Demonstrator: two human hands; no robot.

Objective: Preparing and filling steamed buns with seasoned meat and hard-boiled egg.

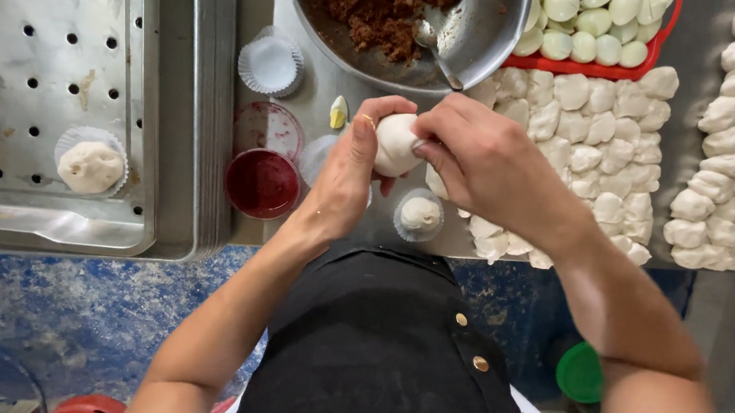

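Observation:
A white dough ball (396, 143) is cupped in my left hand (348, 169), which wears a ring. The fingers of my right hand (478, 154) pinch the ball's right side. Both hands hover over the metal counter, just below a steel bowl (489, 31) of brown minced filling (385, 4) with a spoon (434, 48) in it. A finished bun in a paper cup (420, 214) sits right beneath my hands.
A perforated metal tray (45, 45) at left holds one bun in a paper cup (90, 165). Stacked paper cups (270, 63), a red sauce cup (262, 183) with its lid (268, 127), several dough pieces (604, 139) at right, halved eggs in a red tray (596, 27).

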